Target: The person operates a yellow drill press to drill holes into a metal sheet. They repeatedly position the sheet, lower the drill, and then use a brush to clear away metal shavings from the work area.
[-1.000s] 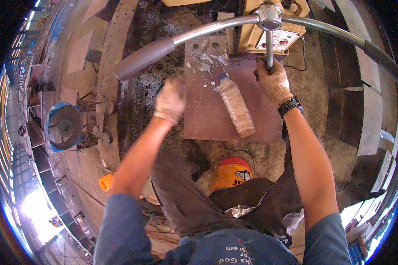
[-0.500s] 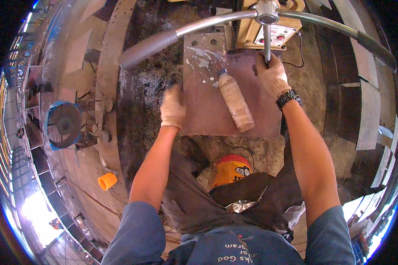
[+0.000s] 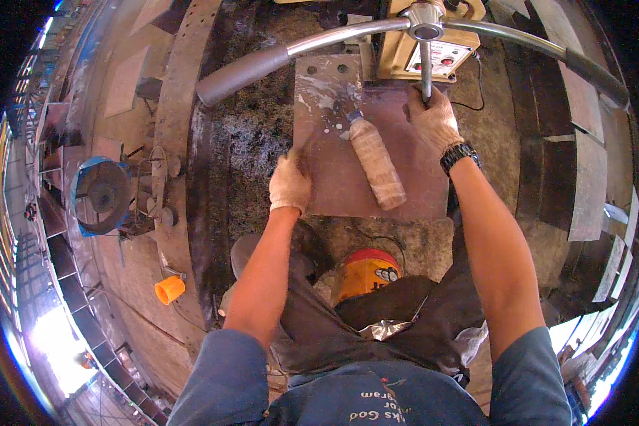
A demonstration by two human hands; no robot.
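My right hand (image 3: pixel 433 121), in a pale knit glove, is wrapped round the lower end of one lever (image 3: pixel 427 71) of a three-armed metal feed handle. The handle's hub (image 3: pixel 425 28) sits in front of a tan drilling machine (image 3: pixel 397 53). My left hand (image 3: pixel 290 183), also gloved, is closed at the left edge of a flat reddish-brown steel plate (image 3: pixel 334 192); its fingertips are partly hidden. On the plate lies a clear plastic bottle (image 3: pixel 378 165) of cloudy tan liquid, its cap toward the machine. Two holes and splashes of whitish liquid mark the plate's far left part.
The handle's grey-gripped arms (image 3: pixel 241 77) reach out left and right over the work. A yellow and red bucket (image 3: pixel 369 273) stands between my legs. At the left are an orange cup (image 3: pixel 169 290) and a round blue-edged fan-like object (image 3: pixel 103 197). Metal plates (image 3: pixel 588 188) lie at the right.
My left hand has moved a little right and nearer to me, closing at the plate's edge. My right hand stays on the lever, which looks nearly unmoved.
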